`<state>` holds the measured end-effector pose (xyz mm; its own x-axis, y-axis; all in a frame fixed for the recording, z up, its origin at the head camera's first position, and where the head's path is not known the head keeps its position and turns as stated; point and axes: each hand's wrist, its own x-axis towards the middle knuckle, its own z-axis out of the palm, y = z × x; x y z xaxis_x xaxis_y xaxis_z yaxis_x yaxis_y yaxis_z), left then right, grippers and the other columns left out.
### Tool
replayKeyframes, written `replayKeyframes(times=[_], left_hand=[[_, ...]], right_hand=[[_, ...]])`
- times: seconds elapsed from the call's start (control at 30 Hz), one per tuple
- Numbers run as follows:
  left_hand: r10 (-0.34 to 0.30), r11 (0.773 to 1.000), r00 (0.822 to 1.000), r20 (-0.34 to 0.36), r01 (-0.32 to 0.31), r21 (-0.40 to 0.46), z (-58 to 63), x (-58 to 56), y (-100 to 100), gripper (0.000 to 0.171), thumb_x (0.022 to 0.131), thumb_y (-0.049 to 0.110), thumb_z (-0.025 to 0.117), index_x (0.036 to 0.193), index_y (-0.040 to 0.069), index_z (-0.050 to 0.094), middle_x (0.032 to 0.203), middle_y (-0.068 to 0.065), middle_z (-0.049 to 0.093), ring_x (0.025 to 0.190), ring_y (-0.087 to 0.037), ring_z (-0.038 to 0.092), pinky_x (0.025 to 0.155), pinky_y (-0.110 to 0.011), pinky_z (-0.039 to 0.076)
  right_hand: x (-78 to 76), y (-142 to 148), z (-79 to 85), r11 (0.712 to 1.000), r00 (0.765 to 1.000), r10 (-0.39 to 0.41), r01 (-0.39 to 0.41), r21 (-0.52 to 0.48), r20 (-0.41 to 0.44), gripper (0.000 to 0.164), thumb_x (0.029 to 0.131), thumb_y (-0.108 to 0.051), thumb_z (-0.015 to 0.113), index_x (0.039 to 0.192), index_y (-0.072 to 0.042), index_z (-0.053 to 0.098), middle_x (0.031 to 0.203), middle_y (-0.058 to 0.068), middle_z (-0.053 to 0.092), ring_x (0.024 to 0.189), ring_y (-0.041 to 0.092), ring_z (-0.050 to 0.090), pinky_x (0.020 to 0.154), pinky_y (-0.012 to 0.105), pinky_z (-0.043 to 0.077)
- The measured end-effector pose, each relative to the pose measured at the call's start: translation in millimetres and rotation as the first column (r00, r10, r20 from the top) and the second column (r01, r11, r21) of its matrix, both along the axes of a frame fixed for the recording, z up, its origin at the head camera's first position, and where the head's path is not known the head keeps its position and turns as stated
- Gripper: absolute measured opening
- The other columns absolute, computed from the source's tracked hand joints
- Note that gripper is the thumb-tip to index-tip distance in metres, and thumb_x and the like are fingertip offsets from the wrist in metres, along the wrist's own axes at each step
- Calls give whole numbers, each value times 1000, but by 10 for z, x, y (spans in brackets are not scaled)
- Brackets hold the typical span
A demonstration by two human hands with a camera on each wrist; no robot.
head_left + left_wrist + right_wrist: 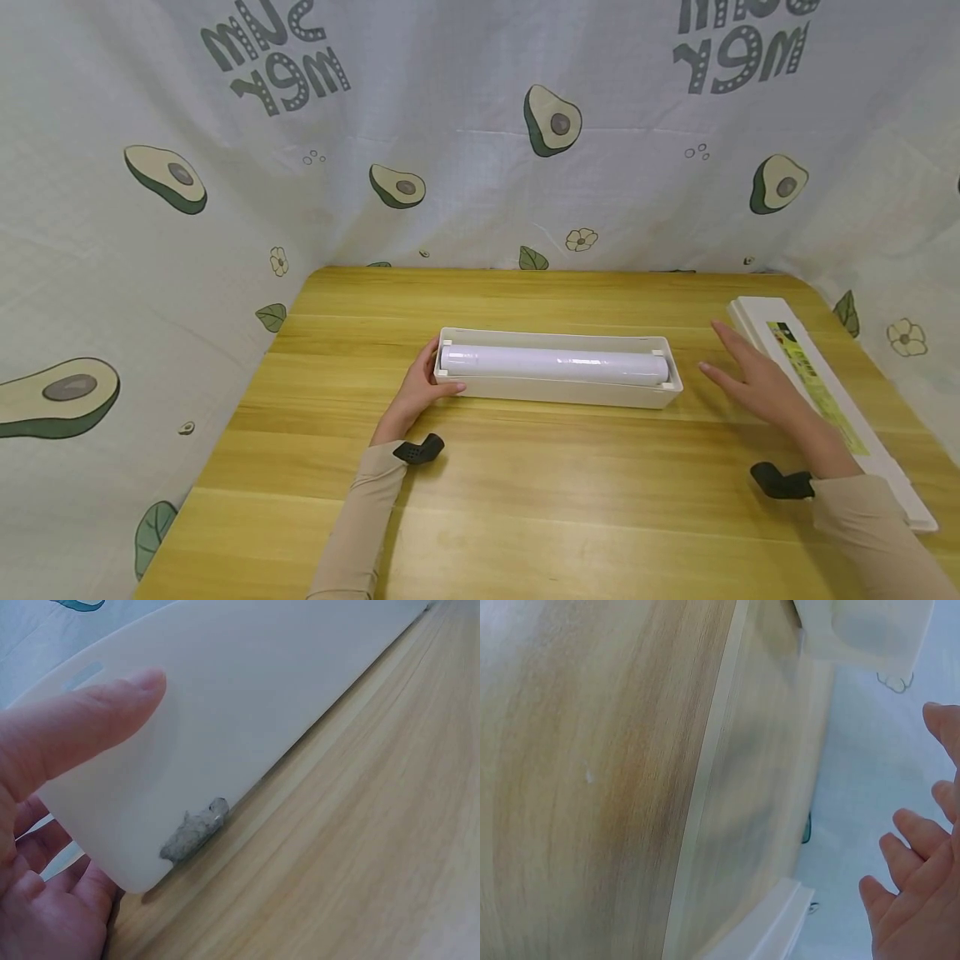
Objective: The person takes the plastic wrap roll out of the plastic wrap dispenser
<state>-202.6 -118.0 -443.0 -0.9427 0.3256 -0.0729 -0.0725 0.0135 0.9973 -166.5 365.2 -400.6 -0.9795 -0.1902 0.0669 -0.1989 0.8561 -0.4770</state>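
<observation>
A long white plastic dispenser box point(558, 390), open at the top, lies across the table. Inside it sits a roll of shiny clear film point(555, 365). At the box's left end my left hand point(417, 387) grips it, the thumb on the front wall and the fingers round the end. The left wrist view shows the thumb on the white wall point(247, 697), with a small grey patch point(196, 832) low on it. My right hand point(761, 387) is held off the box's right end, fingers extended and holding nothing; the right wrist view shows its fingers apart from the box point(870, 634).
To the right, a long flat white piece with a green label point(813, 379) lies slantwise on the wooden table point(555, 500), partly beneath my right forearm in the head view. Behind the table and at its sides hangs a pale cloth point(465, 100) printed with avocados.
</observation>
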Motion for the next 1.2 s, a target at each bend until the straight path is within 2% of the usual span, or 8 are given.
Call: replayKeyframes(times=[0.03, 0.27, 0.5, 0.73, 0.93, 1.2], left_hand=[[1, 1000, 1000, 1, -1, 2, 4, 3, 2, 94, 77, -8, 69, 151, 12, 14, 150, -17, 31, 126, -26, 41, 90, -15, 46], [15, 1000, 999, -36, -15, -1, -238, -106, -17, 95, 76, -6, 71, 150, 18, 17, 149, -13, 34, 125, -24, 43, 91, -16, 46], [15, 1000, 998, -58, -15, 1, -247, -108, -14, 96, 76, -3, 73, 151, 15, 16, 149, -15, 33, 126, -25, 43, 91, -15, 46], [20, 1000, 998, -52, -20, 8, -241, -103, -7, 95, 76, -6, 71, 150, 16, 17, 149, -14, 34, 127, -25, 42, 91, -14, 45], [16, 1000, 1000, -18, -15, 16, -229, -102, -7, 94, 76, -10, 68, 150, 18, 16, 150, -12, 33, 127, -25, 40, 89, -12, 45], [-4, 1000, 1000, -6, 4, -12, -15, -10, 4, 95, 77, -7, 69, 151, 11, 12, 151, -17, 29, 128, -27, 41, 91, -15, 46]], right_hand=[[2, -2, -2, 1000, 1000, 5, -5, -1, -2, 77, 96, -29, 52, 152, -9, 3, 154, 29, 10, 135, 55, 16, 101, 70, 18], [19, -48, 14, 999, 1000, 29, -29, -12, -10, 76, 96, -28, 52, 152, -14, 3, 153, 30, 12, 133, 56, 19, 99, 70, 21], [7, -100, 67, 1000, 1000, 26, -26, 5, -2, 76, 96, -29, 53, 152, -16, 4, 152, 30, 15, 132, 56, 22, 98, 69, 23], [4, -128, 100, 999, 999, 33, -33, 17, 4, 76, 96, -31, 52, 152, -15, 4, 152, 30, 15, 131, 56, 22, 98, 69, 23], [10, -147, 88, 998, 998, 52, -51, 22, -33, 75, 95, -28, 53, 152, -13, 7, 152, 30, 18, 129, 57, 26, 97, 69, 25], [-6, -188, 104, 998, 998, 56, -55, 16, -20, 75, 95, -29, 53, 152, -12, 8, 153, 28, 17, 133, 55, 23, 101, 68, 21]])
